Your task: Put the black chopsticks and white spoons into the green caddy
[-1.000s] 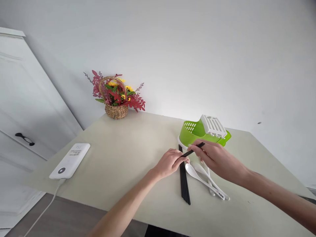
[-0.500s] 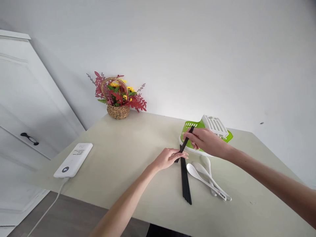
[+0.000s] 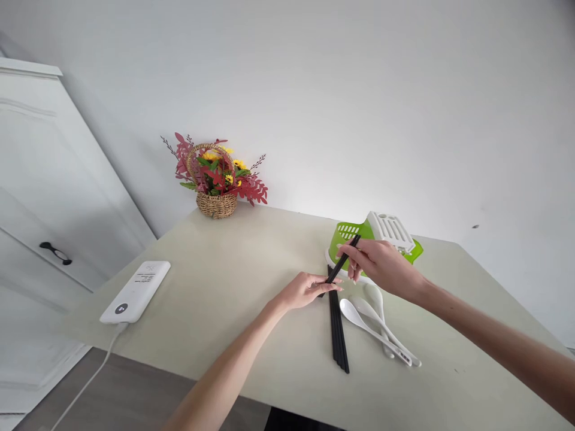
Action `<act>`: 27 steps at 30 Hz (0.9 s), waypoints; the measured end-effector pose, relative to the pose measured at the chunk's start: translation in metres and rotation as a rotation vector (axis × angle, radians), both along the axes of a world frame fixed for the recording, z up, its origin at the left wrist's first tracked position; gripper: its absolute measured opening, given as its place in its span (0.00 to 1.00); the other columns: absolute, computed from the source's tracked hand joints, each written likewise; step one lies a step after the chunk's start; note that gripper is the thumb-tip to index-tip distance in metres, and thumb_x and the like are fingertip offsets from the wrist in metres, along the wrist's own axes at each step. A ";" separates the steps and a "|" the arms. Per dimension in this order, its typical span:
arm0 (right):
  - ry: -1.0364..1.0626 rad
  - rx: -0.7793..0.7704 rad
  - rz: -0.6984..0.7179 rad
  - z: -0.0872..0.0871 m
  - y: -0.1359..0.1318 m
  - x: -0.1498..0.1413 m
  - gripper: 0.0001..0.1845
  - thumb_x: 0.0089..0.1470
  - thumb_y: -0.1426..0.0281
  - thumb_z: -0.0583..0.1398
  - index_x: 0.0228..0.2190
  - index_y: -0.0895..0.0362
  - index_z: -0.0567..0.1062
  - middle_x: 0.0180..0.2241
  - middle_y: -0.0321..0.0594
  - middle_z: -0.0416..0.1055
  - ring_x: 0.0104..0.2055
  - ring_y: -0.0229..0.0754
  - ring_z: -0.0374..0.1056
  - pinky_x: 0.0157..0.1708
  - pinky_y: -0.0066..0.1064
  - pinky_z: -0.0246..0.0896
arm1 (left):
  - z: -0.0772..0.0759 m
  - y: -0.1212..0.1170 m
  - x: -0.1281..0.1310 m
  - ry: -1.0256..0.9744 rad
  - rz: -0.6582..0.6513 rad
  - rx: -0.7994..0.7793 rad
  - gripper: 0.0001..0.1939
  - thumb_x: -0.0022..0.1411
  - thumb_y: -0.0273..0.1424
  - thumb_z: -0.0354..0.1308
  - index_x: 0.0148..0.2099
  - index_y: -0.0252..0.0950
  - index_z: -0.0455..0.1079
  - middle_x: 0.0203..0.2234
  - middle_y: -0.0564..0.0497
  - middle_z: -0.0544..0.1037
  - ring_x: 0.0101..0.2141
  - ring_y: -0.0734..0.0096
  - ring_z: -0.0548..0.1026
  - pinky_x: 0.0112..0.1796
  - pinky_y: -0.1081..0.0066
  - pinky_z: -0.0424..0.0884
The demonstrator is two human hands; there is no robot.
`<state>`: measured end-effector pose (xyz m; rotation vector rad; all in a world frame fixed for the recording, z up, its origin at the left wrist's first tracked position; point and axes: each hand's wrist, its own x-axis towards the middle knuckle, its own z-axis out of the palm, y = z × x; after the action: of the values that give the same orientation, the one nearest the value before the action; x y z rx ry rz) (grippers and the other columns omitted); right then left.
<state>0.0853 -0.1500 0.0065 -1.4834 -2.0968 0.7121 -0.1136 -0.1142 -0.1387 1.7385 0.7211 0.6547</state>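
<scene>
Just right of and below the frame's centre, a person's 2 hands share some dark held chopsticks (image 3: 342, 263): the right hand (image 3: 381, 261) pinches them near their upper end, fingers curled closed, while the left hand (image 3: 300, 291) has the lower part between thumb and nearly straight fingers. How many are held cannot be told. Below them, a loose row of black chopsticks (image 3: 339, 338) lies on the table (image 3: 251, 269), its upper stretch partly covered by the left fingertips. To its right, 3 white spoons (image 3: 375, 323) lie crossed over each other, below the right hand. Behind that hand, which hides part of it, stands a green holder (image 3: 336, 244) with a white slotted top (image 3: 392, 230). A flower basket (image 3: 217, 205) stands left of centre near the wall (image 3: 359, 108); at lower left lies a white power bank (image 3: 135, 293) with a cable (image 3: 92, 378), beside a white cabinet (image 3: 58, 173).
</scene>
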 end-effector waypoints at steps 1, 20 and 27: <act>0.000 -0.005 -0.004 -0.001 0.000 0.001 0.20 0.70 0.57 0.50 0.32 0.52 0.75 0.24 0.34 0.78 0.27 0.43 0.78 0.37 0.34 0.71 | -0.001 0.001 0.000 -0.015 -0.025 -0.012 0.29 0.70 0.52 0.56 0.60 0.37 0.77 0.51 0.47 0.83 0.49 0.60 0.78 0.53 0.68 0.69; 0.023 0.224 -0.050 0.017 -0.005 0.008 0.21 0.66 0.50 0.56 0.29 0.51 0.72 0.21 0.31 0.75 0.22 0.38 0.70 0.30 0.31 0.64 | 0.005 0.003 -0.004 -0.033 -0.087 0.011 0.25 0.71 0.50 0.55 0.53 0.37 0.81 0.51 0.48 0.83 0.53 0.59 0.76 0.55 0.67 0.67; -0.038 0.238 0.005 0.022 -0.009 0.002 0.20 0.67 0.53 0.56 0.27 0.51 0.70 0.20 0.30 0.74 0.22 0.37 0.69 0.29 0.30 0.62 | -0.002 0.007 -0.005 -0.095 -0.097 -0.049 0.25 0.69 0.49 0.58 0.55 0.36 0.79 0.55 0.45 0.81 0.58 0.58 0.76 0.60 0.64 0.67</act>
<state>0.0869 -0.1593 0.0287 -1.3703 -2.1302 0.4208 -0.1191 -0.1074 -0.1403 1.6751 0.5786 0.6438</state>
